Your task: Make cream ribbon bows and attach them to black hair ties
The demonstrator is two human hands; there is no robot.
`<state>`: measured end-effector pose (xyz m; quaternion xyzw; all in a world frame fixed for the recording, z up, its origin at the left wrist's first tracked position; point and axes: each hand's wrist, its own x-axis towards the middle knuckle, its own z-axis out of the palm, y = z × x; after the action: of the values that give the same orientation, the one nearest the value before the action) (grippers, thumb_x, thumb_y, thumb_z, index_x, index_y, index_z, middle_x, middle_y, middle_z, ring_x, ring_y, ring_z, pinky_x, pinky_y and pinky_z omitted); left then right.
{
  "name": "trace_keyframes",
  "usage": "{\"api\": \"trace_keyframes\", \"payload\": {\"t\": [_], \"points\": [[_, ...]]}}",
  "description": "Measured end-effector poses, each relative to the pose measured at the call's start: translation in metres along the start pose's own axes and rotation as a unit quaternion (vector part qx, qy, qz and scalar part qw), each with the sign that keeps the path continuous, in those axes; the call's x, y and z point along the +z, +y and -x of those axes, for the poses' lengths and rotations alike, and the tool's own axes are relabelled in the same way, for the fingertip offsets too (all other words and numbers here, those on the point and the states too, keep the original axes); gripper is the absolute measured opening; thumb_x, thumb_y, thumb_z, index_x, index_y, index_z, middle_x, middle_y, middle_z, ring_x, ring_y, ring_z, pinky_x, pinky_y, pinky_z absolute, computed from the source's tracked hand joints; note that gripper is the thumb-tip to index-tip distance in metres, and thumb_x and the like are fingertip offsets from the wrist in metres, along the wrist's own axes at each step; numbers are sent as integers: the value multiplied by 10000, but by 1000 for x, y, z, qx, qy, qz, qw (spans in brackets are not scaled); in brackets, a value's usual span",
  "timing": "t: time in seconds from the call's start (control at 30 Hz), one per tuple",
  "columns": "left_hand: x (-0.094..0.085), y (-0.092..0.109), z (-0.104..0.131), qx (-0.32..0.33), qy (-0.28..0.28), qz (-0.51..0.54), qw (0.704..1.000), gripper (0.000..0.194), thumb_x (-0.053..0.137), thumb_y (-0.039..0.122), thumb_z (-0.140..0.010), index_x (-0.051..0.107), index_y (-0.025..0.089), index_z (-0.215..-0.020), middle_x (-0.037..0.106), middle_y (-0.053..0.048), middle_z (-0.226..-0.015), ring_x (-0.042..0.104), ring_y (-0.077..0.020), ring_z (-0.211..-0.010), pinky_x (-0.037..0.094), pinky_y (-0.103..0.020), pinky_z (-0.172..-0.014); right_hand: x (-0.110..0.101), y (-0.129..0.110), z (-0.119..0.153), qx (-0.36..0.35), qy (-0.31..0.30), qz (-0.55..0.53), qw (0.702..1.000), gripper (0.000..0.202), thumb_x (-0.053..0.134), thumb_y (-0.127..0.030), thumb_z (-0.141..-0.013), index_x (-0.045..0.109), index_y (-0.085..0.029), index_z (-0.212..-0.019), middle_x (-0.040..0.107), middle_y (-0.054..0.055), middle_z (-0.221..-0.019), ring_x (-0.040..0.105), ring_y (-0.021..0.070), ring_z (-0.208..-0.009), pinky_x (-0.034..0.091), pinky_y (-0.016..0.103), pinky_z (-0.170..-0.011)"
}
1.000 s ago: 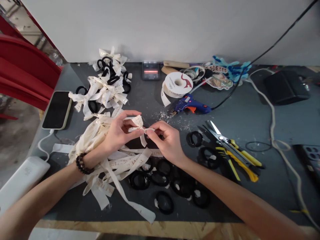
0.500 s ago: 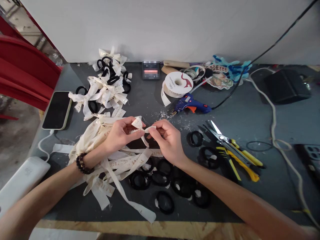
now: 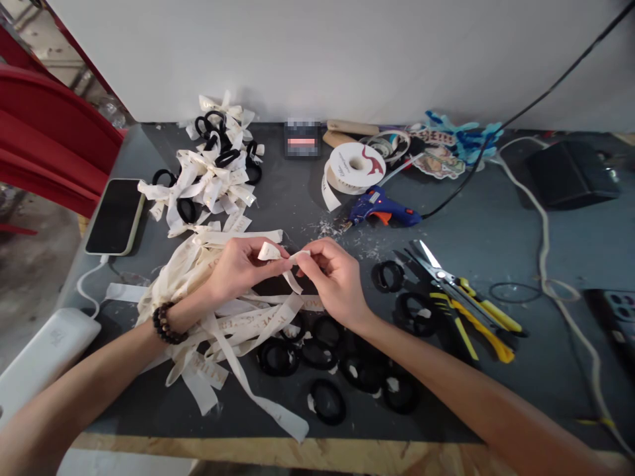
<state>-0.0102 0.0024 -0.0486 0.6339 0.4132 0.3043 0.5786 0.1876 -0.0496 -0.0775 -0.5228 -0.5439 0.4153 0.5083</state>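
Observation:
Between my two hands is a looped cream ribbon (image 3: 268, 251), one tail hanging below the fingers. My left hand (image 3: 243, 266) pinches it near the loop, and my right hand (image 3: 335, 277) pinches its right end; the fingertips nearly touch. Under my left forearm lies a heap of printed cream ribbon strips (image 3: 171, 277). Several black hair ties (image 3: 327, 402), some with white bits on them, lie below and right of my hands. Behind my left hand is a pile of ribbon bows on black ties (image 3: 208, 178).
A ribbon spool (image 3: 357, 165) and blue glue gun (image 3: 381, 206) lie behind my hands. Scissors (image 3: 446, 277) and yellow-handled cutters (image 3: 456, 324) are at right. A phone (image 3: 114, 217) and white power bank (image 3: 49, 357) are at left. Cables cross the right side.
The ribbon's loop has tipped lower and leftward, and my left fingertips have shifted slightly right, closer to my right hand. Both hands keep their pinch. The view has shifted slightly.

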Motion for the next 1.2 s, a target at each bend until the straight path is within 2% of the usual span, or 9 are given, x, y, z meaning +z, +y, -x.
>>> {"api": "trace_keyframes", "payload": {"t": [0.17,0.33,0.43,0.57,0.7,0.8,0.97,1.07,1.2], "points": [[0,0,0,-21,-23,40,999,241,830,364,-892,773,131,-867,716,-29,-737,561,-97,-610,415,-214,-547,1,1,-1,17,16,-39,999,193,709,-361,-1007,673,-232,-869,619,-16,-904,668,109,-661,526,277,-614],[-1,3,-1,8,-4,7,1000,233,833,375,-895,792,146,-889,713,-21,-728,527,-87,-572,402,-213,-519,2,3,-1,19,14,-59,998,182,724,-383,-995,684,-234,-897,633,-9,-912,692,124,-670,522,283,-593],[-1,2,-1,16,22,29,999,272,846,394,-889,800,154,-1009,741,-40,-830,587,-102,-642,462,-212,-570,2,4,1,26,31,-53,998,174,721,-392,-993,683,-238,-921,637,-12,-874,678,132,-675,516,287,-601],[0,-4,-1,-11,43,99,994,314,828,443,-907,778,144,-988,760,-67,-876,689,-147,-768,565,-244,-696,-1,3,2,-1,30,-20,999,145,712,-354,-980,673,-239,-902,623,-9,-867,629,142,-708,514,304,-642],[0,-9,-2,36,46,96,994,244,835,407,-907,819,176,-984,798,-72,-940,698,-148,-798,566,-248,-710,-4,-4,1,-53,17,10,998,76,711,-310,-951,708,-246,-991,660,14,-959,645,160,-789,503,316,-667],[-2,-8,-2,60,32,76,995,223,862,372,-883,828,179,-991,819,-74,-965,714,-152,-804,563,-246,-703,-4,-10,0,-101,2,54,993,170,763,-306,-901,735,-253,-1060,706,28,-1025,674,174,-833,509,321,-677],[0,-6,1,8,-9,98,995,486,918,366,-828,688,156,-1202,808,-60,-845,753,-175,-733,573,-256,-654,-1,-17,2,-85,-1,89,992,71,789,-306,-903,772,-252,-946,756,11,-927,666,150,-729,518,299,-639],[2,-5,3,2,-31,89,996,474,908,348,-835,602,170,-1151,803,-60,-839,742,-163,-710,556,-243,-632,1,-19,3,-66,3,100,993,76,795,-332,-902,784,-259,-920,761,11,-887,649,150,-683,510,294,-600],[3,-4,3,8,-56,40,998,420,860,321,-873,587,181,-1161,771,-24,-786,700,-137,-666,525,-231,-606,2,-18,3,-66,10,128,990,154,722,-325,-958,772,-257,-829,750,7,-807,619,150,-641,507,305,-615]]}}
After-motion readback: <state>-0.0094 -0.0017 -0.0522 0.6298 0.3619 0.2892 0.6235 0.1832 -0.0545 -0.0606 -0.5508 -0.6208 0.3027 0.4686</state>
